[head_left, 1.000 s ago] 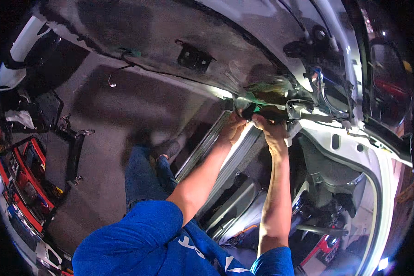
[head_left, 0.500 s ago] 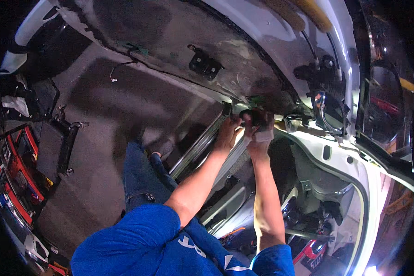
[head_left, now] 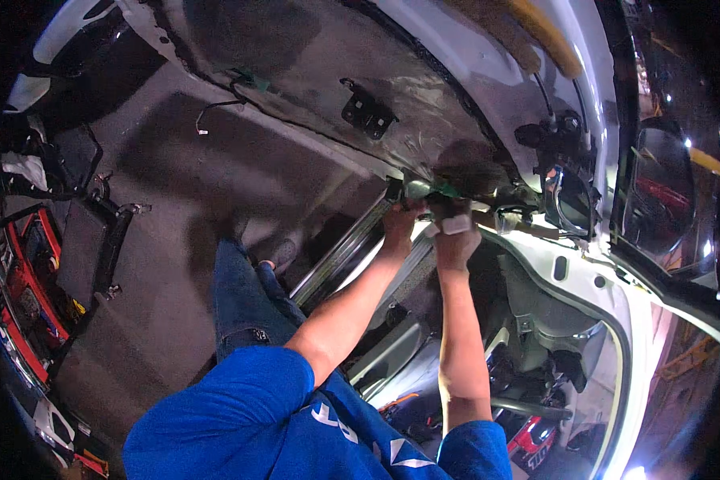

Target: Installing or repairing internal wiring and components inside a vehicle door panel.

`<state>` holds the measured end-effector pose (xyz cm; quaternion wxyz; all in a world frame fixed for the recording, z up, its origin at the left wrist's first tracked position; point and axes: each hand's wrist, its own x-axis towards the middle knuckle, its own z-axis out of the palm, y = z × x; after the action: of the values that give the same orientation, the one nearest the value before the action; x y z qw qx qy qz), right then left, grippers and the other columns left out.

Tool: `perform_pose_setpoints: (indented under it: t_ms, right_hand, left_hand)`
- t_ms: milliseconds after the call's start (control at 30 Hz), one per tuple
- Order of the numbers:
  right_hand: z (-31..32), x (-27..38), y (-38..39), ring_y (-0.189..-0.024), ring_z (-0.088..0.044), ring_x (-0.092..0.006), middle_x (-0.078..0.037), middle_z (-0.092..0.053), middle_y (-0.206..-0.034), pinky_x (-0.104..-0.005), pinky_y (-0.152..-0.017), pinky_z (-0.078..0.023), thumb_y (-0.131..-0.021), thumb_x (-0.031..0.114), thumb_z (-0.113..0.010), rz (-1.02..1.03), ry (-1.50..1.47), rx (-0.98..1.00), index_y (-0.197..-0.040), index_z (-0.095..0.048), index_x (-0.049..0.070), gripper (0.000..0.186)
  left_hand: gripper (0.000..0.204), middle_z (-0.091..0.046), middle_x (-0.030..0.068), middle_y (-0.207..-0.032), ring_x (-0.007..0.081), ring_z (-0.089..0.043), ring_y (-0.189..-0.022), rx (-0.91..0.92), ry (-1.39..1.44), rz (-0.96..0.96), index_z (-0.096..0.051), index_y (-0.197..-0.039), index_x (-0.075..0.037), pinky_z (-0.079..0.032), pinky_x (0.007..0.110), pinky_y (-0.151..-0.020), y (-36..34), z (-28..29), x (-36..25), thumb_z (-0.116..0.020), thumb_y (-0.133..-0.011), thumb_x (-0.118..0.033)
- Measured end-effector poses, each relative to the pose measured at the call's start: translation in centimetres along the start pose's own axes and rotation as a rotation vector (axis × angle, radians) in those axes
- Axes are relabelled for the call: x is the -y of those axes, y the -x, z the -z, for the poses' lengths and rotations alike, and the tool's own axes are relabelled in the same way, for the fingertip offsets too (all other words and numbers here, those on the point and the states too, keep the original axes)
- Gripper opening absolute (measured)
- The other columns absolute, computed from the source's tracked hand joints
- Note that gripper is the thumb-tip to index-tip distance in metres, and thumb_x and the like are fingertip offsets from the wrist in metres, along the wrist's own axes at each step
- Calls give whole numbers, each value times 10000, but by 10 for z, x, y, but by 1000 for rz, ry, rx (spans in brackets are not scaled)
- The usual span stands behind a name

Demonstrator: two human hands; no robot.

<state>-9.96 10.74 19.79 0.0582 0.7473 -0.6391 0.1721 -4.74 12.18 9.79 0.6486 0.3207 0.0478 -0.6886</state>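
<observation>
My left hand reaches to the front end of the metal sill strip, its fingers bent in at a shadowed corner of the white car body. What its fingertips touch is too dark to make out. Beside it, my right hand is curled at the same corner, fingers turned inward and mostly hidden. A small white piece lies across the back of that hand; I cannot tell its kind. Just beyond both hands are a pale rounded part and a green patch at the lower edge of a grey-brown panel.
A black bracket sits on the panel, and a thin cable hangs from its edge. On the right is the door opening's white frame, with a seat inside. Red-edged tool trays stand at left.
The view has shifted slightly. My right hand has turned, so its back and the white piece face up more. My left hand stays near the same corner.
</observation>
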Motion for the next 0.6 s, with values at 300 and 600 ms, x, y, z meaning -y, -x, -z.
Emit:
perform_pose_setpoints:
  t_ms: [300, 600]
  right_hand:
    - [14, 22, -25, -790, -618, -327, -151, -633, -873, -392, -664, -503, -730, 223, -684, 118, 26, 121, -843, -633, 43, 218]
    - [23, 26, -31, -889, -600, -339, -190, -607, -946, -401, -772, -490, -721, 4, -579, 224, 32, 370, -982, -574, 17, 262]
  left_hand:
    - [202, -636, 24, -850, 93, -561, -762, 20, -7, 135, -643, -921, -73, -415, 259, -660, 2, -10, -29, -636, -815, -245]
    - [272, -564, 57, -978, 159, -512, -898, 133, -614, -192, -551, -1097, -65, -400, 308, -759, -17, 24, 1, -587, -849, -171]
